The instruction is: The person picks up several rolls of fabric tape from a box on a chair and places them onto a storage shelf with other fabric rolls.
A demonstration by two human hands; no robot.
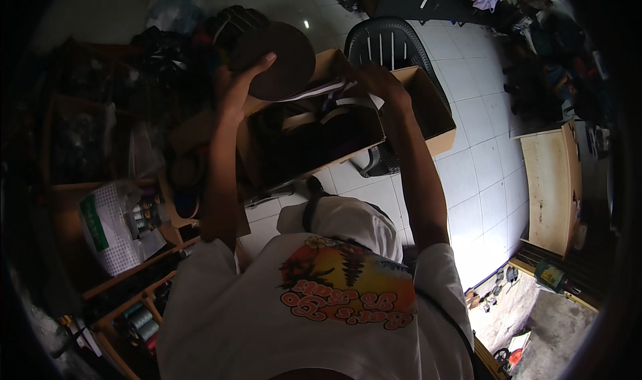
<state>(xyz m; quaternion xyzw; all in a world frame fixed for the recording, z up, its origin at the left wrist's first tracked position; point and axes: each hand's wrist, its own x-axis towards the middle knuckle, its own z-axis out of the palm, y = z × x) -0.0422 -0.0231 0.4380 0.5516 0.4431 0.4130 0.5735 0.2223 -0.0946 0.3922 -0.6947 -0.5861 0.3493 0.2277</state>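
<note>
My left hand is closed on the edge of a round, flat, dark brown disc, thumb on its upper face. The disc is held over the far left corner of an open cardboard box. My right hand reaches over the box's far right corner, its fingers bent downward into shadow. Near those fingers lie pale strips among dark contents; whether the fingers grip one is too dark to see. Curved tan pieces lie deeper in the box.
A second open cardboard box rests on a black chair, right of the first. Left of me stand wooden shelves with a white patterned bag and thread spools. A wooden cabinet stands at the right on the tiled floor.
</note>
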